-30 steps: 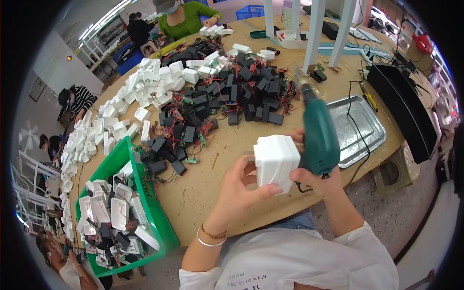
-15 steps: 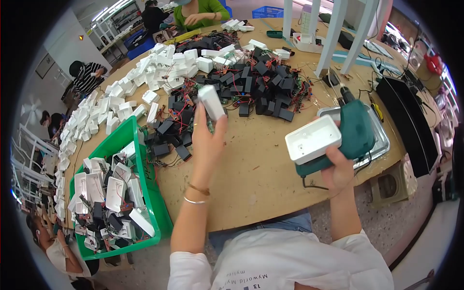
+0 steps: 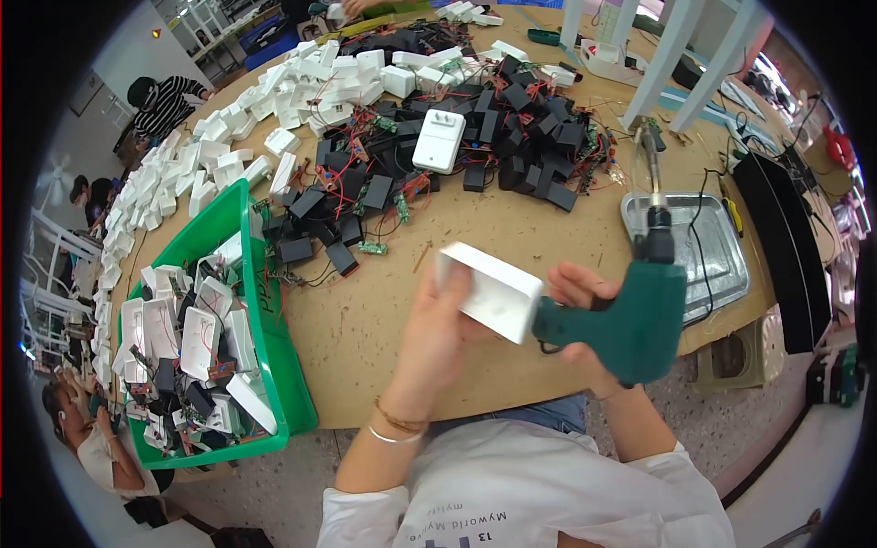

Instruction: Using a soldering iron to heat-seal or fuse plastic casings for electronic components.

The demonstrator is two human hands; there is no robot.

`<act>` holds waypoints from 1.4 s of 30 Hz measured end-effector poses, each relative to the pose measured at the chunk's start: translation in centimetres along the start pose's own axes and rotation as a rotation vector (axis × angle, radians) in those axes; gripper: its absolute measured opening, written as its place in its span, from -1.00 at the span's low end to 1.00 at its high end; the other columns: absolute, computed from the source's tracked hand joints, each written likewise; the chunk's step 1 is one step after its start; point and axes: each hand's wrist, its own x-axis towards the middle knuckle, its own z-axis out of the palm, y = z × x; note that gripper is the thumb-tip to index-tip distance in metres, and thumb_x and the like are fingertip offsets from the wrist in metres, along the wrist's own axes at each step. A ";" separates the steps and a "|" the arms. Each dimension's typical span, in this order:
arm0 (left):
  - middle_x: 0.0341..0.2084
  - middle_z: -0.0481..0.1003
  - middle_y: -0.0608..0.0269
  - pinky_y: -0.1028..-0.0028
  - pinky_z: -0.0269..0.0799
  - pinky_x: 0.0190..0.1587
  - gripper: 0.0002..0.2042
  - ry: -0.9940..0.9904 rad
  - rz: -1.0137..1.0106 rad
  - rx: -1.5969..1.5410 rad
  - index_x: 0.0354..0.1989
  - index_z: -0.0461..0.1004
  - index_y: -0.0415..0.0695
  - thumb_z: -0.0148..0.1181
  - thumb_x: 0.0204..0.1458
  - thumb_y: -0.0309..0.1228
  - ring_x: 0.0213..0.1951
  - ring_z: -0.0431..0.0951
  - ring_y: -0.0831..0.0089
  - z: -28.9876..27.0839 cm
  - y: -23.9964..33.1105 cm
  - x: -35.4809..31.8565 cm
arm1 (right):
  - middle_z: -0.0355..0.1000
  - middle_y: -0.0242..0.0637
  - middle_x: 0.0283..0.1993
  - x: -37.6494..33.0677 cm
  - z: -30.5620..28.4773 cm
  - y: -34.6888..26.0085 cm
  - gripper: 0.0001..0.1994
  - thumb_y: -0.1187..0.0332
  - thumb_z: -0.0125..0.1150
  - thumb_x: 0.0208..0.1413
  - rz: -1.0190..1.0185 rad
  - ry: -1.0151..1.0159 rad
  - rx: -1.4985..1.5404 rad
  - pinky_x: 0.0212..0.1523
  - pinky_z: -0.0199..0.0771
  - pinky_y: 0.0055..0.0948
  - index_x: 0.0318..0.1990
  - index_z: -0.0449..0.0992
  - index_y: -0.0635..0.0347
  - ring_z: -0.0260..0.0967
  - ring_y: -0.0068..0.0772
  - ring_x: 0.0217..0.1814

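My left hand (image 3: 438, 320) is closed on a white plastic case half (image 3: 498, 290), an open shell held tilted above the table with its hollow side showing. My right hand (image 3: 589, 352) grips a green power drill (image 3: 644, 320) around its handle, just right of the shell. The drill's black chuck and long bit point away from me. Beyond my hands, a white case with plug prongs (image 3: 438, 142) lies on a heap of black boxes (image 3: 521, 128) with red wires and green circuit boards.
White cases (image 3: 320, 82) pile up along the far left. A green crate (image 3: 283, 365) of wired cases stands at the left edge. On the right are a metal tray (image 3: 717, 256), a black bin (image 3: 781, 247) and white posts (image 3: 653, 64). Other people work farther back.
The white case formerly in my left hand now lies on the black heap. The shell has passed from my right hand to my left; the drill has swung to point away.
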 end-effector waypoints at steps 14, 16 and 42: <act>-0.31 0.50 0.02 0.29 0.39 -0.13 -0.66 -0.227 0.643 1.632 -0.16 0.46 -0.19 0.30 -0.16 -0.38 -0.26 0.49 0.07 -1.3 0.5 4.0 | 0.30 -0.32 -0.33 -2.6 -5.7 -1.8 -0.19 -0.09 0.16 0.03 0.303 0.082 0.214 -0.46 0.28 -0.50 0.28 0.02 0.27 0.26 -0.56 -0.59; -0.24 0.48 0.01 0.29 0.36 -0.07 -0.60 -0.174 0.801 1.553 -0.13 0.46 -0.20 0.32 -0.17 -0.31 -0.19 0.48 0.09 -1.0 0.7 3.5 | 0.32 -0.31 -0.28 -3.3 -6.3 -1.6 -0.26 0.00 0.19 0.03 0.289 0.090 -0.059 -0.41 0.30 -0.48 0.24 0.08 0.28 0.30 -0.53 -0.51; -0.31 0.49 0.13 0.45 0.42 -0.22 -0.62 -0.686 -0.054 0.667 -0.01 0.34 -0.26 0.21 0.05 -0.34 -0.26 0.49 0.48 4.9 -3.9 -0.1 | 0.33 -0.06 0.09 -2.6 -5.2 -3.7 -0.14 -0.25 0.09 0.00 0.082 0.136 -0.737 0.18 0.18 -0.35 0.17 0.22 0.44 0.26 -0.22 0.18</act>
